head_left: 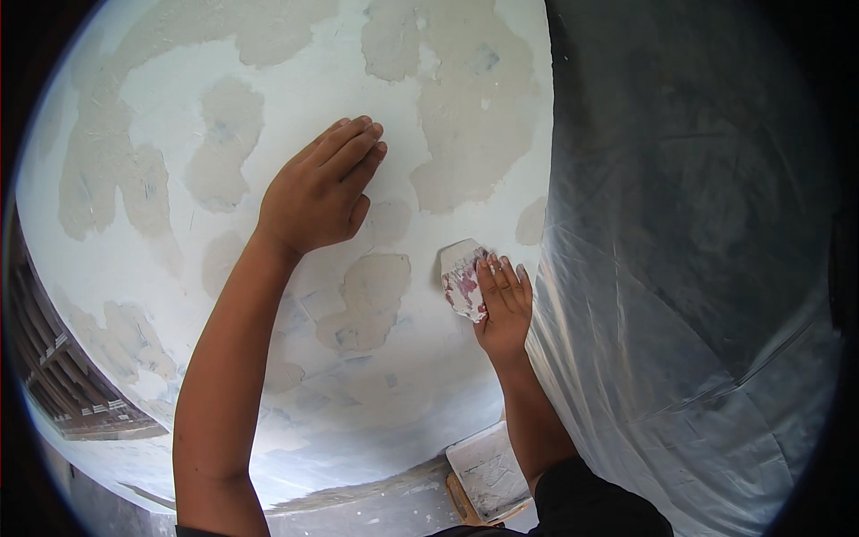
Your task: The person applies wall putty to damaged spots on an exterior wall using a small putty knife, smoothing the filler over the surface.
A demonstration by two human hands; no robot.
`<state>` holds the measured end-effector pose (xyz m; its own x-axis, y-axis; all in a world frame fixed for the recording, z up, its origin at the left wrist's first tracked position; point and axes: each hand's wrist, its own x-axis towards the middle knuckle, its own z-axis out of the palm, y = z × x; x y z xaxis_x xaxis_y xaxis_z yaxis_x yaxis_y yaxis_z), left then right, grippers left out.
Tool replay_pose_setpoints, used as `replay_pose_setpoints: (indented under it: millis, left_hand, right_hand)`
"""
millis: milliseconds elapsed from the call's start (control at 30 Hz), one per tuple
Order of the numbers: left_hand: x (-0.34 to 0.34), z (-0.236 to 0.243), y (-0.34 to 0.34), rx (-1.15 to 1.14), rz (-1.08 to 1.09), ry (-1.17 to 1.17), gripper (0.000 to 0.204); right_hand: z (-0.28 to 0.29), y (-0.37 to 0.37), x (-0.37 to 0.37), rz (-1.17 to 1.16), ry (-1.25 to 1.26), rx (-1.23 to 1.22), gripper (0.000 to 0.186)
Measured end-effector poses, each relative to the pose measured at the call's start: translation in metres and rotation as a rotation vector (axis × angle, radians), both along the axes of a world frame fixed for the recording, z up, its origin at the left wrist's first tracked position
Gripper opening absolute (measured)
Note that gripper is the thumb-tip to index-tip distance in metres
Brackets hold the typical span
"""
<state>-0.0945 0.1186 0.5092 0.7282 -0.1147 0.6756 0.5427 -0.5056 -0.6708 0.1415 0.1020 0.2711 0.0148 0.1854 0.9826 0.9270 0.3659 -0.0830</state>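
A crumpled, pale sheet with dark red blotches (463, 279) lay against the white, patchily filled surface (170, 116), and most of it stuck out to the left of my right hand (504, 309). Its longer axis ran roughly up and down, near enough in line with my fingers, so I had it by its right side rather than its middle. Those fingers were straight and close together, lapped over that edge and keeping the sheet under them; I couldn't tell where my thumb sat.

My left hand (315, 197) was farther off, up and to the left, its fingers extended side by side and its thumb a little apart. I saw nothing in it, though its palm was hidden, and I couldn't tell whether it touched the surface.

Between the hands, lower down, was a rough beige patch (374, 291). Just right of my right hand the surface ended at grey, translucent plastic sheeting (644, 358), which crowded that side. Below stood a white, smeared rectangular tray (492, 465), and at far left a brown, slatted panel (67, 367).
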Motion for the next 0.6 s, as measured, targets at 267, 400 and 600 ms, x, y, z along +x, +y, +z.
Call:
replay_pose_setpoints:
  millis: [267,400,600]
  left_hand:
    - [0.004,0.001,0.000,0.028,0.009,0.007,0.053]
    - [0.003,-0.001,0.001,0.003,0.003,-0.005,0.053]
    - [0.004,-0.001,0.003,0.025,-0.005,-0.006,0.053]
  right_hand:
    - [0.112,-0.006,0.028,-0.019,0.096,0.218,0.066]
    - [0.108,-0.012,0.027,0.103,0.191,0.227,0.059]
    - [0.107,-0.026,0.017,0.146,0.147,0.189,0.048]
